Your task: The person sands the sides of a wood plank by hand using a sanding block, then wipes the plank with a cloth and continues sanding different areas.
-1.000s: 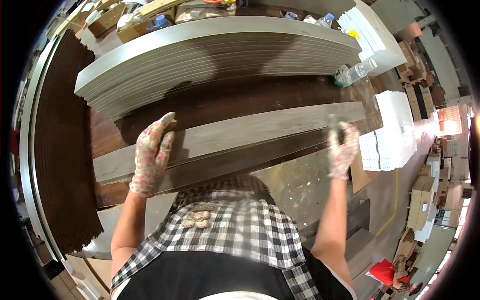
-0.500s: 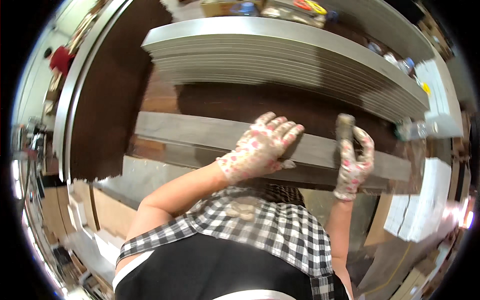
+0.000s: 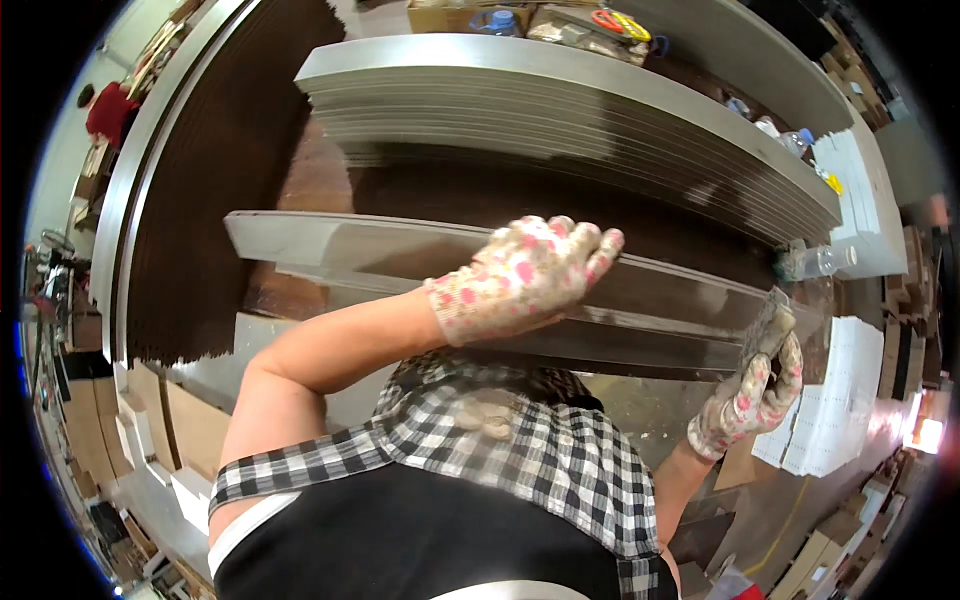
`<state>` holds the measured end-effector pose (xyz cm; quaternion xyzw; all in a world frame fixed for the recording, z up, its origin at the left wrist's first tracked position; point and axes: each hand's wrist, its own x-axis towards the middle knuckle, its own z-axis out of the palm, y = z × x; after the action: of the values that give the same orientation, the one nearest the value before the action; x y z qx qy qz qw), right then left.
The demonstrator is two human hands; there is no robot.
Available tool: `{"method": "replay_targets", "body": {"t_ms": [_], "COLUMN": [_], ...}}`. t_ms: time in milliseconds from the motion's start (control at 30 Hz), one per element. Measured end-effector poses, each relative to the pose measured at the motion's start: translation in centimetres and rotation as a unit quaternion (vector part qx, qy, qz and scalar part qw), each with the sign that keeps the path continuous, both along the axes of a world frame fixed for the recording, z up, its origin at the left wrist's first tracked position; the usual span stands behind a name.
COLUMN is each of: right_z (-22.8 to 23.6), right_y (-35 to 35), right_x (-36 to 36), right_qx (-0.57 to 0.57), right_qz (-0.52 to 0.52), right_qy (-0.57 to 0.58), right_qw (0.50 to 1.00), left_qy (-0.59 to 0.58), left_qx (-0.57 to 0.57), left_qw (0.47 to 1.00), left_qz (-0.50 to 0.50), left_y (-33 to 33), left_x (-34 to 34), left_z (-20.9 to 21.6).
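1. Head view, centre: a gloved left hand (image 3: 525, 275) rests across a long grey plank (image 3: 340, 242), its fingers bent over the far edge, apparently to steady the length near its middle. The thumb is hidden; whether the hand grips cannot be told.

2. Head view, between 3 and 4 o'clock: the right hand (image 3: 750, 398), in a matching flower-patterned glove, pinches a worn grey pad (image 3: 765, 330) between thumb and fingers at the plank's right end, a hold that seems to leave the pad's face free.

3. Head view, from between 9 and 10 o'clock to 3: the plank spans the brown tabletop (image 3: 305, 190), above a second plank (image 3: 650, 345), likely laid crosswise to put both ends within reach.

4. Head view, 12 o'clock: a stack of grey panels (image 3: 560, 115) stands just beyond, edges aligned, presumably for easy lifting. A dark-sided stack (image 3: 220, 180) fills 10 o'clock; a clear plastic bottle (image 3: 825, 262) lies at 3, beside the grey stack's end.
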<state>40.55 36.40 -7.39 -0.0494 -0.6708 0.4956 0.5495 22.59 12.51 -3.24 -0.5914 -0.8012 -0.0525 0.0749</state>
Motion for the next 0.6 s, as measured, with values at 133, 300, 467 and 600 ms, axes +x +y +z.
{"method": "replay_targets", "body": {"t_ms": [133,300,467,600], "right_z": [0.0,-0.5,-1.7,-0.3], "right_y": [-0.9,-1.7,-0.9,0.1], "right_x": [2.1,1.7,1.3,-1.4], "right_qx": [-0.006,-0.019,0.011,0.053], "right_qz": [-0.079,-0.055,-0.062,0.063], "right_qy": [-0.004,0.02,-0.061,-0.186], "right_qw": [0.997,0.998,0.996,0.979], "left_qy": [0.079,0.033,-0.096,-0.194], "left_qx": [0.038,-0.03,0.023,-0.051], "left_qw": [0.995,0.998,0.995,0.98], "left_qz": [0.039,-0.035,0.012,0.017], "left_y": [-1.1,-2.3,-2.1,-1.7], "left_x": [0.0,2.7,2.0,0.2], "left_z": [0.6,-2.8,-3.7,-3.0]}}
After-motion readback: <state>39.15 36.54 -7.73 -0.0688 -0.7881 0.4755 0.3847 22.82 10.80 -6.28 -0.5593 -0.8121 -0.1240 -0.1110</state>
